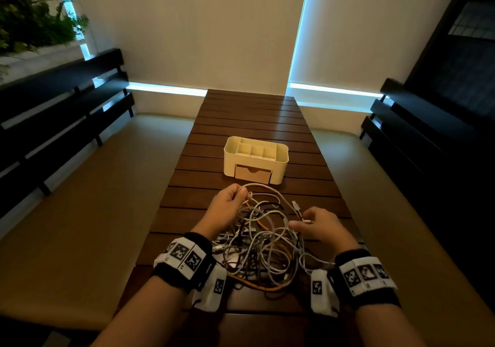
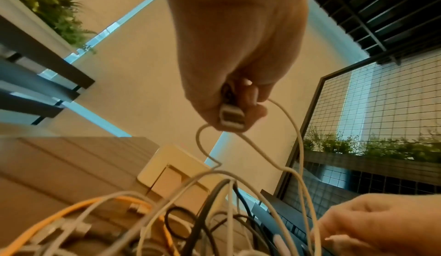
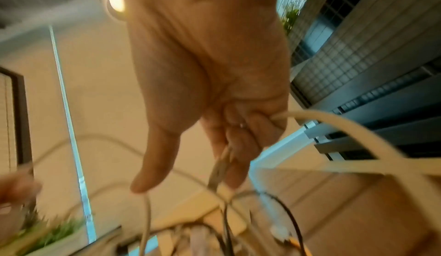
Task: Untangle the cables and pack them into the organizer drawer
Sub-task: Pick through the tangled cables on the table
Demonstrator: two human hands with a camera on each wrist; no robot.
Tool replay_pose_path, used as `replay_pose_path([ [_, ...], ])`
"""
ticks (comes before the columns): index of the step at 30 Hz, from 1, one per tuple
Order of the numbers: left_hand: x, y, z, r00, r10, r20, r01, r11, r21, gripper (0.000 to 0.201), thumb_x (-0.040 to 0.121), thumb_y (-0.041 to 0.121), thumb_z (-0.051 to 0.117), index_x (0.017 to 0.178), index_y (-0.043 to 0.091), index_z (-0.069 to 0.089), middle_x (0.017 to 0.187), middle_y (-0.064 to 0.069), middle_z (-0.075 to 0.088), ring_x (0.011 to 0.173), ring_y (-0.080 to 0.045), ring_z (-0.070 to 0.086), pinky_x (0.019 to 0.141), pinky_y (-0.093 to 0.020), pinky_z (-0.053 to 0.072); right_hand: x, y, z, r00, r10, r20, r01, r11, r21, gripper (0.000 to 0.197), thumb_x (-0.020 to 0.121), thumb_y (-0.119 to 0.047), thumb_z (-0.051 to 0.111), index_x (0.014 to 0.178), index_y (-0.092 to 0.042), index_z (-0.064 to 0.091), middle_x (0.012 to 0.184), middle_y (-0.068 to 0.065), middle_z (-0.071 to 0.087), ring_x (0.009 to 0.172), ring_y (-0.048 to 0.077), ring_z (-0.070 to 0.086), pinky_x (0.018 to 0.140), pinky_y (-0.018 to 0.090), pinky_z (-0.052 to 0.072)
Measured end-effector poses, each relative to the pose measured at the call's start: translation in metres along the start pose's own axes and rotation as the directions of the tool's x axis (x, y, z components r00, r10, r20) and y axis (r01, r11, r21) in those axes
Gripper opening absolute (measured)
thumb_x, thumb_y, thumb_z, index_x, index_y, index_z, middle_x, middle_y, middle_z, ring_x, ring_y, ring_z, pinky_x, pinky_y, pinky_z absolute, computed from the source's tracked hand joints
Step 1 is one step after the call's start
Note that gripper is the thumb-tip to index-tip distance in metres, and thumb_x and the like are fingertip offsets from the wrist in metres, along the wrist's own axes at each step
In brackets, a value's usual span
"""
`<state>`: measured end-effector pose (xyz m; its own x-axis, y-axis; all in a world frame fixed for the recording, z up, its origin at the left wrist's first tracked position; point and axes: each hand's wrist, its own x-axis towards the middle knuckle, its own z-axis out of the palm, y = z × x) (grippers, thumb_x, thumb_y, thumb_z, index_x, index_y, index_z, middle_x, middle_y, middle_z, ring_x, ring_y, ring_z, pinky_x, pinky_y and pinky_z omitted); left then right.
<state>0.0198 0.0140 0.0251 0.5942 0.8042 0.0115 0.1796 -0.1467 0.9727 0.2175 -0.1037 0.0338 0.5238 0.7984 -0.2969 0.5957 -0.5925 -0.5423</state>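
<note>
A tangle of white, black and orange cables [image 1: 263, 245] lies on the wooden slat table [image 1: 249, 121] between my wrists. My left hand [image 1: 227, 202] is raised over the pile's far left and grips a white cable; the left wrist view shows its white plug [image 2: 232, 119] held in the curled fingers [image 2: 253, 94]. My right hand [image 1: 318, 225] sits at the pile's right and pinches another white cable [image 3: 339, 126], with a plug end [image 1: 295, 205] sticking up beside it. The cream organizer [image 1: 255, 159] stands beyond, its wooden drawer [image 1: 253, 174] closed.
Dark slatted benches [image 1: 61, 121] run along both sides of the table, over a pale floor. A planter with green leaves [image 1: 32, 22] sits at the far left. The far half of the table lies behind the organizer.
</note>
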Motion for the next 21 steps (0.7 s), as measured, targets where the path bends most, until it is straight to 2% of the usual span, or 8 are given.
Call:
replay_pose_path([
  [3, -0.002, -0.013, -0.003, 0.996, -0.086, -0.009, 0.087, 0.992, 0.093, 0.035, 0.1, 0.03, 0.041, 0.078, 0.018, 0.065, 0.092, -0.005, 0.064, 0.074, -0.016, 0.054, 0.068, -0.033, 0.044, -0.015, -0.005, -0.032, 0.99, -0.037, 0.133, 0.059, 0.984, -0.166, 0.017, 0.091, -0.029, 0.058, 0.1, -0.017, 0.067, 0.114, 0.007, 0.064, 0.095, 0.015, 0.055, 0.079, 0.026, 0.041],
  [5, -0.005, -0.015, -0.007, 0.959, -0.223, 0.176, 0.185, 0.961, 0.207, 0.033, 0.097, 0.023, 0.044, 0.082, 0.011, 0.071, 0.102, -0.01, 0.067, 0.082, -0.019, 0.057, 0.069, -0.031, 0.044, -0.029, -0.008, -0.054, 0.983, -0.141, 0.115, 0.152, 0.984, -0.091, 0.015, 0.094, -0.023, 0.053, 0.086, -0.024, 0.065, 0.101, 0.004, 0.066, 0.087, 0.013, 0.056, 0.074, 0.024, 0.042],
  [8, -0.012, -0.003, -0.017, 0.716, -0.513, 0.474, 0.127, 0.763, 0.633, 0.028, 0.094, 0.023, 0.052, 0.111, 0.008, 0.069, 0.116, -0.003, 0.065, 0.111, -0.021, 0.058, 0.09, -0.03, 0.044, -0.05, -0.016, -0.077, 0.973, -0.221, -0.064, 0.229, 0.917, 0.325, 0.023, 0.097, -0.013, 0.044, 0.096, -0.019, 0.066, 0.081, -0.001, 0.06, 0.07, 0.009, 0.051, 0.064, 0.02, 0.038],
  [10, -0.013, 0.005, -0.02, 0.653, -0.605, 0.456, 0.043, 0.631, 0.775, 0.03, 0.091, 0.028, 0.059, 0.117, 0.014, 0.067, 0.119, 0.0, 0.064, 0.11, -0.019, 0.057, 0.089, -0.029, 0.044, -0.058, -0.026, -0.079, 0.966, -0.231, -0.12, 0.259, 0.821, 0.508, 0.032, 0.095, -0.001, 0.04, 0.109, -0.014, 0.066, 0.078, -0.001, 0.057, 0.061, 0.007, 0.044, 0.06, 0.018, 0.035],
  [13, -0.01, 0.018, -0.014, 0.844, -0.452, 0.288, 0.035, 0.583, 0.812, 0.028, 0.086, 0.038, 0.065, 0.104, 0.018, 0.07, 0.11, 0.0, 0.068, 0.098, -0.015, 0.061, 0.088, -0.031, 0.05, -0.062, -0.044, -0.066, 0.944, -0.313, -0.109, 0.318, 0.763, 0.563, 0.037, 0.094, 0.006, 0.038, 0.117, -0.012, 0.059, 0.081, 0.001, 0.061, 0.061, 0.006, 0.054, 0.058, 0.018, 0.046],
  [15, -0.012, 0.029, -0.005, 0.964, -0.206, 0.171, 0.044, 0.753, 0.657, 0.042, 0.086, 0.057, 0.054, 0.091, 0.018, 0.069, 0.092, 0.001, 0.07, 0.081, -0.013, 0.062, 0.08, -0.034, 0.053, -0.065, -0.056, -0.05, 0.935, -0.341, -0.098, 0.325, 0.713, 0.621, 0.03, 0.093, 0.004, 0.042, 0.114, -0.015, 0.05, 0.083, 0.006, 0.065, 0.064, 0.01, 0.062, 0.059, 0.02, 0.051],
  [17, -0.015, 0.039, 0.005, 0.981, -0.067, 0.182, 0.02, 0.969, 0.247, 0.058, 0.088, 0.068, 0.034, 0.1, 0.023, 0.069, 0.093, 0.002, 0.071, 0.079, -0.011, 0.063, 0.075, -0.03, 0.051, -0.065, -0.068, -0.031, 0.938, -0.336, -0.084, 0.296, 0.652, 0.698, 0.023, 0.092, 0.002, 0.046, 0.105, -0.017, 0.041, 0.084, 0.009, 0.067, 0.061, 0.017, 0.065, 0.056, 0.023, 0.052],
  [21, -0.026, 0.046, 0.032, 0.977, 0.082, 0.198, -0.017, 0.951, -0.308, 0.044, 0.1, 0.039, 0.033, 0.117, 0.013, 0.063, 0.093, -0.018, 0.063, 0.069, -0.018, 0.059, 0.064, -0.024, 0.05, -0.058, -0.08, -0.001, 0.947, -0.303, -0.104, 0.285, 0.645, 0.709, 0.019, 0.092, -0.004, 0.052, 0.096, -0.012, 0.035, 0.08, 0.009, 0.066, 0.052, 0.019, 0.065, 0.047, 0.027, 0.053],
])
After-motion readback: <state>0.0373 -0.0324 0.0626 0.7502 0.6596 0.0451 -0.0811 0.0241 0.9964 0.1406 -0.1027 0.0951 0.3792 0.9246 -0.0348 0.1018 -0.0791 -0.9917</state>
